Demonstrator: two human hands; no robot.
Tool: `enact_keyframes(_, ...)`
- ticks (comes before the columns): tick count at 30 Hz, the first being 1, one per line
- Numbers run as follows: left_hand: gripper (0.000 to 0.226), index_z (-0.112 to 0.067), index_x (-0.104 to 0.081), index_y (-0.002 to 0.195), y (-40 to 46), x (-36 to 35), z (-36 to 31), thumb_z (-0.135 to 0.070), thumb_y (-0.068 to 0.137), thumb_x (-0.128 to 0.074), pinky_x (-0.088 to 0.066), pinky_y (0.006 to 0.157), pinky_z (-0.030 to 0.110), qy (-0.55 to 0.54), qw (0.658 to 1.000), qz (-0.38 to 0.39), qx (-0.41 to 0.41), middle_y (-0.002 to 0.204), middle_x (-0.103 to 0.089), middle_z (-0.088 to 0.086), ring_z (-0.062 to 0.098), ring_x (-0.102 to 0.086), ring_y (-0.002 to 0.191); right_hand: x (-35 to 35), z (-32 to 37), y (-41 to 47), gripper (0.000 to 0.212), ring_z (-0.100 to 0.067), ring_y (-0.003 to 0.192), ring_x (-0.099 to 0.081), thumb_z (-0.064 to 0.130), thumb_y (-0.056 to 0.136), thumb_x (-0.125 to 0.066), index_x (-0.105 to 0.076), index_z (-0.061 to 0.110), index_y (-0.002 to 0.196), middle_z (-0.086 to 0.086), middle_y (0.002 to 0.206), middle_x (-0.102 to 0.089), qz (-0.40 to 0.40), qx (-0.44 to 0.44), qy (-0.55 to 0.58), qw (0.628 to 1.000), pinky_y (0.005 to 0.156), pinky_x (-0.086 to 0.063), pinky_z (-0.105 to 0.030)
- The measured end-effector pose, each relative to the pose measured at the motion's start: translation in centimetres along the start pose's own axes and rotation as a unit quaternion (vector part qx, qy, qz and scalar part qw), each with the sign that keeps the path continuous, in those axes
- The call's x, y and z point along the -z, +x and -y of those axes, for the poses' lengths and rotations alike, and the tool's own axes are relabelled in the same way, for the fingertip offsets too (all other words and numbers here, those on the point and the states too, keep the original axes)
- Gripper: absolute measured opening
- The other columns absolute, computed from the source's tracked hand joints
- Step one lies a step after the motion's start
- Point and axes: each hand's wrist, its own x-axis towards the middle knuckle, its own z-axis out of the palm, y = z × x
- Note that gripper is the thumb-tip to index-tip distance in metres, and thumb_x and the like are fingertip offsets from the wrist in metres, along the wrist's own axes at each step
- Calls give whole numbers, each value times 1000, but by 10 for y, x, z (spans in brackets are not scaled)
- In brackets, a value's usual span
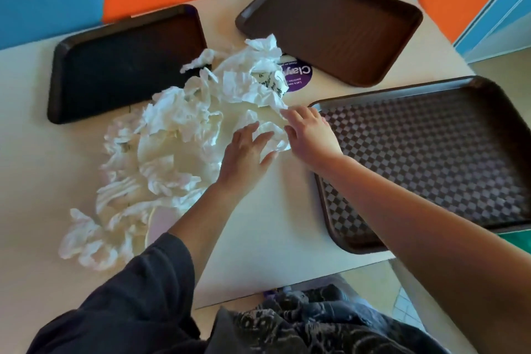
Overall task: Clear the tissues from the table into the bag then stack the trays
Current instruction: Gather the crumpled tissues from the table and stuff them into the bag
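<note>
**Both hands at the tissue heap, three trays lying apart**

From the head camera, looking down: a long heap of crumpled white tissues (178,135) sprawled across the pale table (273,224), running from the near left edge up toward the middle. The left hand (244,155) lay flat against the heap's right side, fingers spread and straight, holding nothing. The right hand (310,135) reached in beside it, fingers loosely apart and resting on a crumpled tissue (273,138) between the two hands; no grip was plain to see.

Three brown trays lay separately around the heap: a dark tray (123,63) at far left, a plain tray (330,26) at far centre, and a checkered tray (431,158) at right, just beside the right hand. A purple round sticker (298,75) showed partly under the tissues. I could not pick out the bag for certain.
</note>
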Motion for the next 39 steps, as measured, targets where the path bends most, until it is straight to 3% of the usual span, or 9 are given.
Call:
enact_keyframes(7,44,-27,-54,125,44,-17,-3,-42,84,-61,-39,100,43,27,986,127,103,144,-34,7,27,-32,129,-6,-17,62,39,-33,128,-33,12,93,-43,-48,15,132,-13,146,-36,73,61,-10,995,100,-38,-47)
enact_keyframes(11,34,-16,-64,114,46,-17,-1,-25,81,-63,-43,94,42,12,989,115,97,131,-49,4,29,-42,118,-12,-17,81,35,-35,129,-27,11,94,-43,-54,15,127,-14,148,-32,108,84,-5,991,100,-39,-48)
enact_keyframes(17,10,-5,-68,68,40,-19,-3,-4,67,-58,-42,72,27,5,998,44,45,84,-67,13,28,-59,80,-23,-16,94,33,-34,131,-23,7,94,-40,-47,1,126,-14,149,-23,187,88,-51,977,105,-35,-43)
enact_keyframes(20,25,-4,-61,60,40,-18,-7,-9,73,-40,-38,73,31,-35,997,35,64,79,-65,16,30,-61,79,-25,-19,94,35,-34,127,-29,-3,89,-40,-46,-6,123,-21,139,-33,209,98,-57,971,103,-32,-37)
enact_keyframes(23,50,1,-65,72,37,-17,-10,-28,70,-24,-46,75,38,-70,992,43,99,87,-64,19,34,-58,88,-23,-25,91,19,-28,107,-40,-10,81,-41,-53,3,90,-21,119,-47,199,89,-15,976,92,-37,-31)
enact_keyframes(25,60,0,-67,85,32,-16,-12,-34,69,-20,-48,77,40,-67,990,56,110,93,-64,17,32,-55,95,-17,-26,85,15,-28,106,-42,-8,85,-45,-56,-1,91,-20,119,-48,174,74,15,982,88,-39,-31)
enact_keyframes(31,29,-6,-72,83,13,-6,-14,3,72,-47,-54,65,39,-21,997,33,72,110,-65,12,34,-56,90,8,-17,56,29,-36,107,-47,-9,83,-51,-54,-4,111,-23,113,-53,90,64,87,990,86,-39,-38)
enact_keyframes(34,31,-4,-73,76,-3,3,-19,-2,71,-42,-53,68,37,-16,999,5,43,108,-64,13,34,-55,92,13,-8,32,45,-34,110,-45,-10,84,-48,-46,1,128,-21,119,-49,74,62,65,993,86,-38,-36)
enact_keyframes(39,17,-5,-73,87,-34,12,-20,2,78,-60,-39,86,22,-69,994,-66,51,112,-61,14,30,-53,105,11,1,-11,15,-32,94,-51,-3,89,-49,-62,-5,97,-19,108,-48,40,73,29,996,80,-48,-39)
